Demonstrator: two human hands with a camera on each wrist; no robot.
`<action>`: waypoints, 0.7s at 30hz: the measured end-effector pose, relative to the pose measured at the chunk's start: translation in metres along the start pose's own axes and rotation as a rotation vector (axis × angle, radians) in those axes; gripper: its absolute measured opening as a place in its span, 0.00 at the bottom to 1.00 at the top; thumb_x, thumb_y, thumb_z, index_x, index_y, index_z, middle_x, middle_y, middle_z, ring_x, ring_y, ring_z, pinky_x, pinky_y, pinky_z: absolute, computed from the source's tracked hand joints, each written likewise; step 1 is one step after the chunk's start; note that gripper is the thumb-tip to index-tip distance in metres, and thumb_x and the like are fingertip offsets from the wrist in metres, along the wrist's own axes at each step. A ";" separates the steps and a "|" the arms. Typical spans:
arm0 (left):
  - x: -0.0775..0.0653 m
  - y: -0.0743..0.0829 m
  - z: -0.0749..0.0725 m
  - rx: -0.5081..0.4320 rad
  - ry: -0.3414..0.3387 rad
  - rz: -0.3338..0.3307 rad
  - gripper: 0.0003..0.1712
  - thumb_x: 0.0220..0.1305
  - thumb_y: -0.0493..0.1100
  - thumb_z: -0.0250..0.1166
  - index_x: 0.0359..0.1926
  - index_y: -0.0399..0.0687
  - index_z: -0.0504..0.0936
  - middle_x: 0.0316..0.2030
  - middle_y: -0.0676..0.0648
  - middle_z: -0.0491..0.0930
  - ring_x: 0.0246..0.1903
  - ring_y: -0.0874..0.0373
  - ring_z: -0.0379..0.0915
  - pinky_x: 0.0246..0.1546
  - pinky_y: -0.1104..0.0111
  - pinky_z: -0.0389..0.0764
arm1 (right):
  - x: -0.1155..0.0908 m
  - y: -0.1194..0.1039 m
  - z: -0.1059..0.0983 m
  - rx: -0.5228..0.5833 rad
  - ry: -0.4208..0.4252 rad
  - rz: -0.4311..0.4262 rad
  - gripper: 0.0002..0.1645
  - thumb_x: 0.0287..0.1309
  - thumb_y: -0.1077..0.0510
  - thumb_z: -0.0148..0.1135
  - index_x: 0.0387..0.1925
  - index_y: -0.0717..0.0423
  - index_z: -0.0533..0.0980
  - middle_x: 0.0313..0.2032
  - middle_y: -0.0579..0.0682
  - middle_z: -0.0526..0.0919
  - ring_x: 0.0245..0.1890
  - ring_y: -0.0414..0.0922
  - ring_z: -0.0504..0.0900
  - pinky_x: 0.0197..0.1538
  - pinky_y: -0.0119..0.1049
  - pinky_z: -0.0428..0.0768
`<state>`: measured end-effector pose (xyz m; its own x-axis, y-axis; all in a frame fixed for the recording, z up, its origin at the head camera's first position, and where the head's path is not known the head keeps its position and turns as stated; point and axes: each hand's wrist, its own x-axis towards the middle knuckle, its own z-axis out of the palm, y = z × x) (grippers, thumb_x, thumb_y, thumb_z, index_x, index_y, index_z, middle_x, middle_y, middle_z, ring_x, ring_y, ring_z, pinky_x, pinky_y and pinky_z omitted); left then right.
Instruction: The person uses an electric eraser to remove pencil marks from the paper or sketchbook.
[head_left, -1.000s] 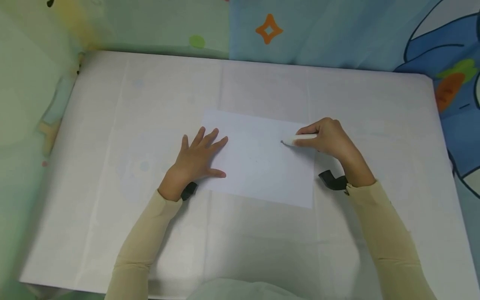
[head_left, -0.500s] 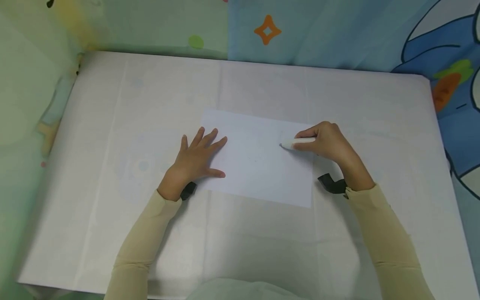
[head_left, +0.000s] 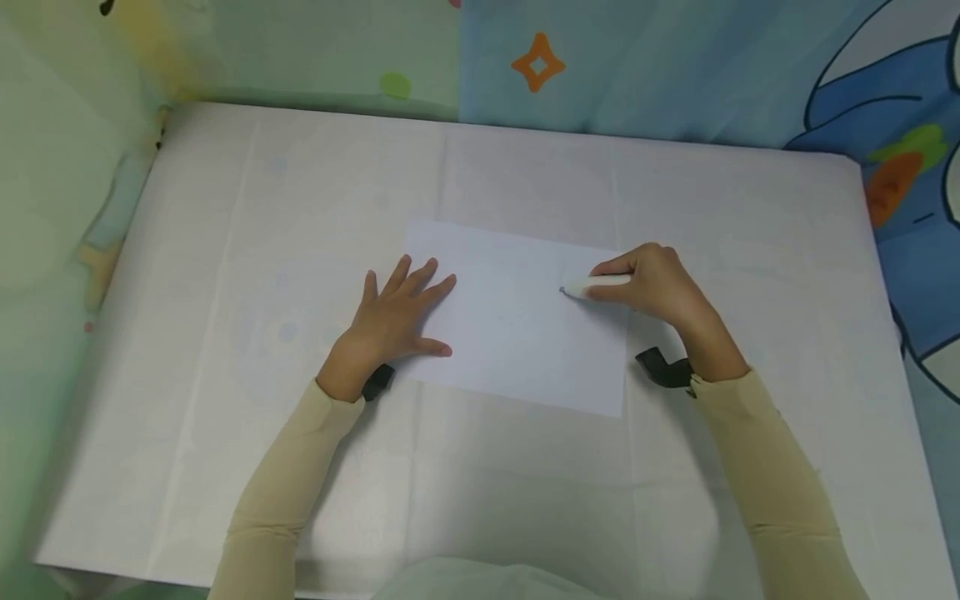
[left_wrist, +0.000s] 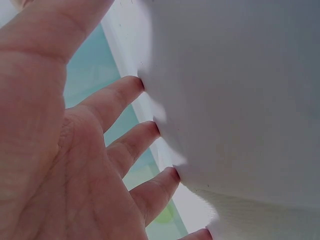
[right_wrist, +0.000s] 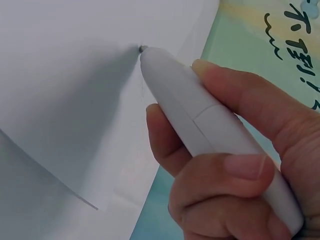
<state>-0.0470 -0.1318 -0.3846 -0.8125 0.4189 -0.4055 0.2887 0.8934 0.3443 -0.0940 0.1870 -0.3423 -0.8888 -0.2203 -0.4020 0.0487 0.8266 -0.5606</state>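
Note:
A white sheet of paper [head_left: 517, 358] lies on the white-covered table. Over its left edge my left hand [head_left: 386, 321] is spread, straight fingertips resting on the sheet; the left wrist view shows small dark crumbs near the fingers [left_wrist: 112, 102]. My right hand [head_left: 660, 283] pinches a thick white pen-shaped electric eraser [right_wrist: 182, 90] between thumb and fingers above the right part of the paper. Its body slants, and the small grey tip meets the sheet in the right wrist view. A faint line shows close to that tip. The rear of the eraser is partly hidden by curled fingers.
A white cloth with fold lines covers the table [head_left: 300, 183]. Printed green and blue curtains [head_left: 660, 67] hang along its far and side edges. Black straps [head_left: 663, 367] are at both wrists.
My right hand has shifted slightly toward me with the electric eraser, then stayed nearly in place over the last half second. The left hand and the paper have not moved.

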 end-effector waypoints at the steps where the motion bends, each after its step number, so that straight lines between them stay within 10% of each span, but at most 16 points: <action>1: 0.000 0.000 0.000 0.000 0.000 0.000 0.54 0.49 0.66 0.66 0.72 0.62 0.49 0.74 0.50 0.42 0.73 0.47 0.27 0.65 0.38 0.37 | 0.000 0.000 0.000 -0.002 0.005 -0.003 0.21 0.49 0.53 0.69 0.44 0.62 0.81 0.49 0.64 0.79 0.34 0.48 0.70 0.25 0.35 0.59; 14: 0.001 0.000 0.000 0.015 0.000 0.004 0.54 0.49 0.67 0.65 0.72 0.62 0.49 0.74 0.49 0.42 0.73 0.46 0.28 0.65 0.37 0.37 | 0.007 0.003 -0.003 -0.009 0.052 -0.015 0.20 0.49 0.53 0.68 0.43 0.63 0.82 0.47 0.65 0.80 0.28 0.48 0.67 0.23 0.35 0.57; 21: 0.000 0.000 -0.001 0.024 -0.004 0.002 0.54 0.49 0.67 0.65 0.72 0.62 0.48 0.74 0.50 0.42 0.73 0.46 0.28 0.65 0.38 0.38 | 0.006 0.002 -0.003 0.013 -0.014 0.021 0.22 0.50 0.52 0.68 0.45 0.61 0.81 0.51 0.63 0.79 0.42 0.52 0.75 0.33 0.37 0.66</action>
<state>-0.0475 -0.1322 -0.3835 -0.8099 0.4215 -0.4080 0.3029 0.8961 0.3245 -0.1009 0.1887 -0.3435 -0.8809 -0.2108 -0.4239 0.0728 0.8244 -0.5613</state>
